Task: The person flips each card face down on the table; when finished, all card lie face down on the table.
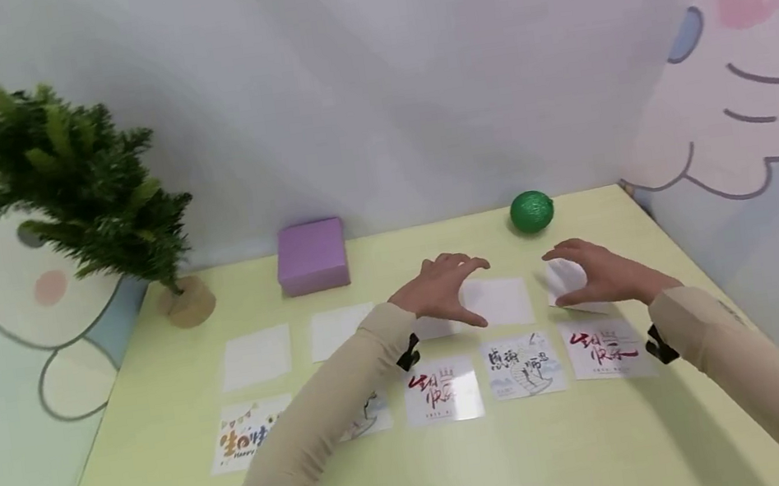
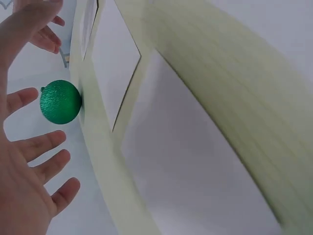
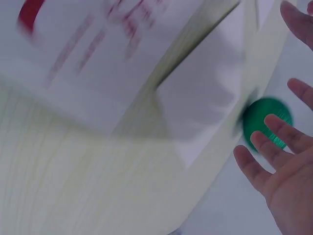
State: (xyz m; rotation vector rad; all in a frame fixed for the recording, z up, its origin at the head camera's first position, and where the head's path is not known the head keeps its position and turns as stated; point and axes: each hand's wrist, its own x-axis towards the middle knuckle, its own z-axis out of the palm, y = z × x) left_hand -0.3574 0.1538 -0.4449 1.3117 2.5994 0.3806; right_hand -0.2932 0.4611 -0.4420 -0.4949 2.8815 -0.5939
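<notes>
My left hand (image 1: 441, 290) hovers over the back row of cards, thumb and fingers spread and curved around nothing. To its right, my right hand (image 1: 603, 273) is held likewise, its fingertips facing the left hand across a gap. A blank white card (image 1: 506, 301) lies below that gap, and another white card (image 1: 564, 275) is partly covered by the right hand. Behind the hands sits a shiny green ball (image 1: 531, 212), apart from both. The left wrist view shows this green ball (image 2: 60, 102) beyond the fingers; in the right wrist view, fingertips overlap the ball (image 3: 268, 122).
A front row holds printed cards, including a red-lettered one (image 1: 608, 349) and a grey-blue one (image 1: 524, 365). More white cards (image 1: 256, 357) lie at back left. A purple box (image 1: 313, 258) and a small potted tree (image 1: 90, 185) stand near the wall.
</notes>
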